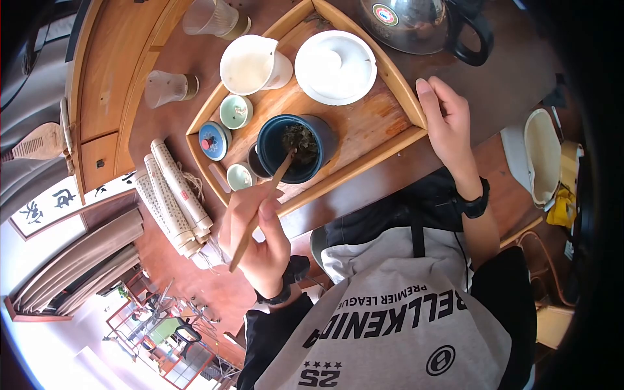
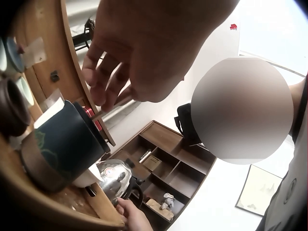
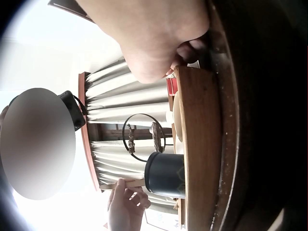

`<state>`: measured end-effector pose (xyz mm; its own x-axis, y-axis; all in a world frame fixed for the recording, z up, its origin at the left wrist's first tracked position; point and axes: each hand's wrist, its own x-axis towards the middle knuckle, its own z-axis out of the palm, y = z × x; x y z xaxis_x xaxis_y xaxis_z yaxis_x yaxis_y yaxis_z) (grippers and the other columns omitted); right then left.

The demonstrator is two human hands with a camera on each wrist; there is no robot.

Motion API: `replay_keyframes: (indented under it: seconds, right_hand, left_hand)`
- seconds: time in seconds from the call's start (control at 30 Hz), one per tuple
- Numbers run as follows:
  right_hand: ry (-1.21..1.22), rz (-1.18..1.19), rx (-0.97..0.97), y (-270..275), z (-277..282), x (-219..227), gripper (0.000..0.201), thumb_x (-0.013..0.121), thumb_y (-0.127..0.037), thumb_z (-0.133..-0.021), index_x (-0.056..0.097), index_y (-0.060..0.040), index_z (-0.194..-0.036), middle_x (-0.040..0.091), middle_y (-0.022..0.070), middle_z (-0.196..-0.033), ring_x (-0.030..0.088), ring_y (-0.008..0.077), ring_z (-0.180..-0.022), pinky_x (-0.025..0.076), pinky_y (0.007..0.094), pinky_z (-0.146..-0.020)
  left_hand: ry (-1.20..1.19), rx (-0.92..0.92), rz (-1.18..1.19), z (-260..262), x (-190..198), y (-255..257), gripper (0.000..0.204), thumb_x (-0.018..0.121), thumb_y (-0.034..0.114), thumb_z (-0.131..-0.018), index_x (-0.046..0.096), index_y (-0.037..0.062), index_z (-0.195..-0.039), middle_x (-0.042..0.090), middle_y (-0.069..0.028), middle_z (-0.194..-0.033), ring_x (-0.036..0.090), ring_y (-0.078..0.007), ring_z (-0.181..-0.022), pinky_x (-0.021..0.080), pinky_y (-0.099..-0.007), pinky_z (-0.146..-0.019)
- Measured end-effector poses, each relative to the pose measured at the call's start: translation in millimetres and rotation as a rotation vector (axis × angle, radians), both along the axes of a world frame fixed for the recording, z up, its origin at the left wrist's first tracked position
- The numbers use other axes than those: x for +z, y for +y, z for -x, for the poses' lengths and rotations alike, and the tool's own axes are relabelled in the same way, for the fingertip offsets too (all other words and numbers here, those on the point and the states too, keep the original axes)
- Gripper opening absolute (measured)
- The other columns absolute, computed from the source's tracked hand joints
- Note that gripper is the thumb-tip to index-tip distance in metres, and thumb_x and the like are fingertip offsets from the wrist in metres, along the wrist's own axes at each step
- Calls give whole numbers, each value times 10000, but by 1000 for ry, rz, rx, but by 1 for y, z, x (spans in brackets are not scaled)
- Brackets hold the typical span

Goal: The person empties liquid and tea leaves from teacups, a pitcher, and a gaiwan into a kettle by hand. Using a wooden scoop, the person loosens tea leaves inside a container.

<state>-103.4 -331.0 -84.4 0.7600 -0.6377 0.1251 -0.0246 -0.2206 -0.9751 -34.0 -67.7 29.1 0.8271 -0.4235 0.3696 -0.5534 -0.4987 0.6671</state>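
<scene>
My left hand (image 1: 257, 227) pinches a slender wooden stick (image 1: 244, 250) between thumb and fingers. The stick's tip reaches into a dark blue canister (image 1: 328, 140) and touches the dark tea leaves (image 1: 298, 140) inside. The canister stands upright in a wooden tray (image 1: 383, 146), whose right-hand corner my right hand (image 1: 448, 123) grips with curled fingers. In the right wrist view, the stick (image 3: 137, 183) slants into the canister (image 3: 166, 175) from the left hand (image 3: 126, 207). A blue lid with a red knob (image 1: 213, 140) lies at the tray's left.
Also in the tray are a white lidded bowl (image 1: 335, 68), a white pitcher (image 1: 250, 65) and small cups (image 1: 236, 112). A steel kettle (image 1: 406, 26) stands beyond the tray. Rolled bamboo mats (image 1: 172, 198) and two glasses (image 1: 170, 88) are on the left.
</scene>
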Motion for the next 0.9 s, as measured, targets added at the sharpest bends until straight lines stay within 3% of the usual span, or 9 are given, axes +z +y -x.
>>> replay_keyframes:
  seconds: [0.1, 0.43, 0.67, 0.73, 0.9]
  right_hand:
    - [-8, 7, -2, 0, 0, -1, 338, 571, -159, -987, 419, -4, -727, 296, -14, -616, 277, 45, -602, 244, 253, -511]
    - [-20, 2, 1, 0, 0, -2, 336, 575, -161, -987, 426, -3, -730, 303, -15, -616, 281, 45, -604, 246, 254, -510]
    - [-35, 8, -5, 1, -1, 0, 340, 575, -162, -988, 422, -5, -728, 300, -14, -609, 279, 45, -600, 245, 254, -507]
    - [-26, 11, -7, 2, -1, 1, 344, 574, -161, -989, 415, -7, -725, 295, -14, -607, 276, 44, -597, 241, 256, -505]
    - [-25, 11, 0, 1, -1, 0, 346, 573, -158, -988, 408, -7, -725, 291, -16, -607, 272, 43, -596, 235, 258, -503]
  left_hand:
    - [9, -88, -89, 2, 6, 3, 92, 607, -26, -851, 637, -24, -938, 659, -167, -857, 643, -278, -722, 499, -320, -635]
    - [-31, -251, -315, 11, 24, 5, 352, 678, -45, -707, 666, 1, -1056, 616, -124, -898, 598, -260, -706, 483, -348, -625]
    - [-38, -235, -360, 20, 31, 6, 389, 649, -63, -680, 675, -3, -1063, 614, -129, -919, 596, -257, -724, 488, -354, -637]
    - [-4, -208, -391, 24, 33, 7, 270, 579, -98, -766, 660, -50, -1019, 638, -170, -957, 635, -240, -739, 510, -313, -674]
    - [-23, -183, -332, 27, 32, 14, 295, 598, -66, -746, 655, -34, -1033, 640, -170, -932, 628, -260, -723, 504, -334, -643]
